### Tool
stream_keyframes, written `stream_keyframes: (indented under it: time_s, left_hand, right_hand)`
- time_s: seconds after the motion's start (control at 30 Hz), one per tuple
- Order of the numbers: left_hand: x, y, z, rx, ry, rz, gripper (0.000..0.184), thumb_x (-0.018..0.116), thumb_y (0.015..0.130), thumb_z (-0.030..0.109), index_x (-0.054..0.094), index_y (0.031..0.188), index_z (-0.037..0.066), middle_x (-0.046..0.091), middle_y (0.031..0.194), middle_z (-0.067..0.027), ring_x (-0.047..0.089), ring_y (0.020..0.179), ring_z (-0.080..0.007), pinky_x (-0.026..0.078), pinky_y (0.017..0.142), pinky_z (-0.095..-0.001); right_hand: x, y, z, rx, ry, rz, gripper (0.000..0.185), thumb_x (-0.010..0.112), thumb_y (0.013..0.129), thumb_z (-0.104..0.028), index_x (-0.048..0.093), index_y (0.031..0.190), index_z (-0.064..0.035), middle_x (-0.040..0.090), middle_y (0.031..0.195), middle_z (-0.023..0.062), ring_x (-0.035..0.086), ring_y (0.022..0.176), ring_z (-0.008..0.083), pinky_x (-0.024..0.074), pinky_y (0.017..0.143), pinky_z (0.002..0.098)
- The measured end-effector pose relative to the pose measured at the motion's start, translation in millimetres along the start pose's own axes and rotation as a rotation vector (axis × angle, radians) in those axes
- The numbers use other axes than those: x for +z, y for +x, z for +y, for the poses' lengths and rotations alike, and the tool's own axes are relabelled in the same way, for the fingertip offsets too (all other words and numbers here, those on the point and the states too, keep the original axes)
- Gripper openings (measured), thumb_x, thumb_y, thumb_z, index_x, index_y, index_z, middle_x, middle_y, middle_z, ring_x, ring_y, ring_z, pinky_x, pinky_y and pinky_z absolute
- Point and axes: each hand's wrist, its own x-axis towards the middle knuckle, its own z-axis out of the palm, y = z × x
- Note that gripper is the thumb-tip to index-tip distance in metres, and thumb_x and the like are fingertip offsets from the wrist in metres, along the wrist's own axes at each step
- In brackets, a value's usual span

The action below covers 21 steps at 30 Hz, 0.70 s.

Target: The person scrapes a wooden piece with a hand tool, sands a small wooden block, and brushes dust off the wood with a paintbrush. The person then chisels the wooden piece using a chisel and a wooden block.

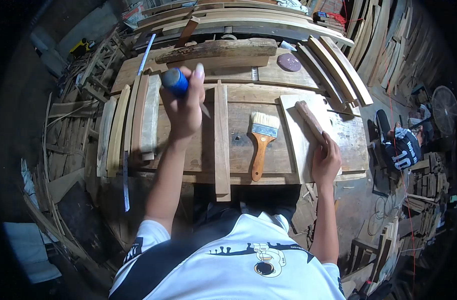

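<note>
My left hand (185, 107) is raised over the left part of the workbench (243, 160), its fingers wrapped round a blue-handled tool (176, 82). A pointed metal tip shows below that hand. My right hand (327, 162) is closed on the lower end of a wooden mallet-like stick (309, 119), which lies slanted on a pale board (301, 150). Between my hands, a wide paintbrush (261, 150) with pale bristles and a wooden handle lies on the bench. A narrow wood strip (222, 145) lies lengthwise, just right of my left hand.
Wood strips (119, 130) lie along the bench's left side, others (338, 67) at its back right. A rough-edged plank (218, 49) and a purple disc (289, 62) are at the back. Another person (403, 147) is low at the right, near a fan (445, 107).
</note>
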Motion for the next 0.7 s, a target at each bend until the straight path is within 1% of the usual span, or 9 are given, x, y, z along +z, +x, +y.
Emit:
stream_keyframes:
  time_s: [0.13, 0.23, 0.27, 0.37, 0.4, 0.53, 0.63, 0.7]
  left_hand:
    - [17.7, 20.6, 2.7, -0.023, -0.054, 0.003, 0.037, 0.068, 0.098, 0.017, 0.045, 0.07, 0.013, 0.038, 0.056, 0.0065, 0.033, 0.046, -0.0034, 0.025, 0.045, -0.0242]
    - [23.2, 37.4, -17.3, -0.014, -0.028, -0.024, 0.034, 0.07, 0.097, 0.018, 0.048, 0.071, 0.012, 0.039, 0.056, 0.0065, 0.034, 0.045, -0.0035, 0.025, 0.045, -0.024]
    - [23.6, 42.2, -22.6, -0.032, -0.084, -0.068, 0.031, 0.07, 0.097, 0.018, 0.051, 0.073, 0.012, 0.039, 0.056, 0.007, 0.035, 0.045, -0.0033, 0.025, 0.044, -0.0237]
    - [27.8, 56.2, -39.6, -0.08, -0.082, -0.106, 0.031, 0.072, 0.096, 0.019, 0.051, 0.073, 0.013, 0.04, 0.055, 0.0074, 0.035, 0.045, -0.0028, 0.025, 0.044, -0.0231]
    - [27.9, 61.3, -45.4, -0.055, -0.062, -0.141, 0.029, 0.072, 0.096, 0.02, 0.052, 0.075, 0.013, 0.043, 0.056, 0.0071, 0.037, 0.045, -0.003, 0.028, 0.044, -0.0227]
    - [30.2, 74.8, -63.3, -0.006, -0.007, -0.196, 0.025, 0.072, 0.097, 0.021, 0.055, 0.081, 0.011, 0.047, 0.057, 0.0054, 0.042, 0.046, -0.0036, 0.032, 0.044, -0.0225]
    - [31.7, 84.4, -72.5, -0.012, -0.009, -0.229, 0.036, 0.072, 0.097, 0.025, 0.057, 0.069, 0.009, 0.051, 0.054, 0.0051, 0.046, 0.047, -0.0034, 0.034, 0.046, -0.0241]
    - [33.3, 87.9, -78.9, -0.007, 0.032, -0.237, 0.038, 0.071, 0.097, 0.026, 0.058, 0.066, 0.008, 0.051, 0.054, 0.0053, 0.046, 0.048, -0.0037, 0.033, 0.046, -0.0248]
  right_hand:
    - [-2.3, 0.0, -3.2, 0.005, 0.004, -0.008, 0.042, 0.059, 0.09, -0.001, 0.064, 0.132, -0.0065, 0.068, 0.12, 0.0204, 0.064, 0.112, 0.0393, 0.0518, 0.096, 0.0471]
    - [-1.7, 0.1, -1.6, -0.003, -0.002, -0.004, 0.042, 0.059, 0.09, 0.0, 0.063, 0.132, -0.0061, 0.068, 0.119, 0.0203, 0.064, 0.112, 0.0396, 0.0518, 0.096, 0.0472]
    - [-1.5, -0.2, -2.0, -0.007, -0.003, 0.001, 0.042, 0.059, 0.09, 0.0, 0.063, 0.132, -0.006, 0.068, 0.119, 0.0203, 0.064, 0.112, 0.0396, 0.0518, 0.096, 0.0473]
    - [-1.3, 0.2, -2.5, -0.015, -0.008, 0.012, 0.041, 0.059, 0.09, -0.001, 0.064, 0.131, -0.0059, 0.068, 0.119, 0.0203, 0.065, 0.111, 0.0396, 0.0518, 0.096, 0.0472]
    - [-0.9, 0.2, -1.8, -0.013, -0.011, 0.014, 0.041, 0.059, 0.09, -0.001, 0.064, 0.131, -0.0059, 0.068, 0.119, 0.0202, 0.065, 0.111, 0.0396, 0.0518, 0.096, 0.0471]
    - [-0.9, 0.7, -3.9, 0.0, -0.006, 0.016, 0.039, 0.06, 0.091, -0.002, 0.065, 0.13, -0.0057, 0.069, 0.119, 0.0203, 0.065, 0.112, 0.0392, 0.0517, 0.097, 0.0466]
    - [-0.9, 0.3, -3.4, 0.011, 0.011, 0.018, 0.038, 0.06, 0.092, -0.002, 0.065, 0.13, -0.0056, 0.069, 0.119, 0.0204, 0.065, 0.112, 0.0387, 0.0516, 0.097, 0.0461]
    - [-0.5, -0.1, -2.5, 0.005, 0.006, 0.024, 0.038, 0.06, 0.092, -0.002, 0.065, 0.129, -0.0053, 0.069, 0.119, 0.0202, 0.065, 0.112, 0.0383, 0.0515, 0.098, 0.0459]
